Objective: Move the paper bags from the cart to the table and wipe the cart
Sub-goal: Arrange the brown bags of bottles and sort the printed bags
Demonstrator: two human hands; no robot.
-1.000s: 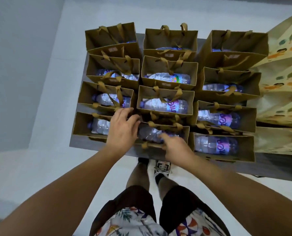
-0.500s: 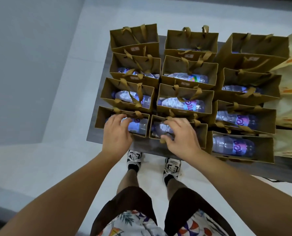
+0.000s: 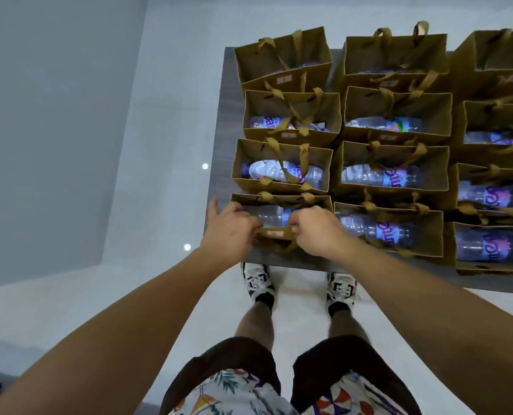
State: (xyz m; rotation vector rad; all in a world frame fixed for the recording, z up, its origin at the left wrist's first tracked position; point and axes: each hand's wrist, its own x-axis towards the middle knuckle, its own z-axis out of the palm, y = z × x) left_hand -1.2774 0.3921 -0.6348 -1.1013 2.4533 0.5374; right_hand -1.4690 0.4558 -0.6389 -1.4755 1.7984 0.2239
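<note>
Two hands are gripping the nearest paper bag at the grey cart's front left corner: left hand and right hand are curling over its near rim, a bottle inside, more bags crowding behind

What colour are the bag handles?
Golden-brown ribbon handles on brown paper bags, head view.

Pale floor, grey wall
</note>
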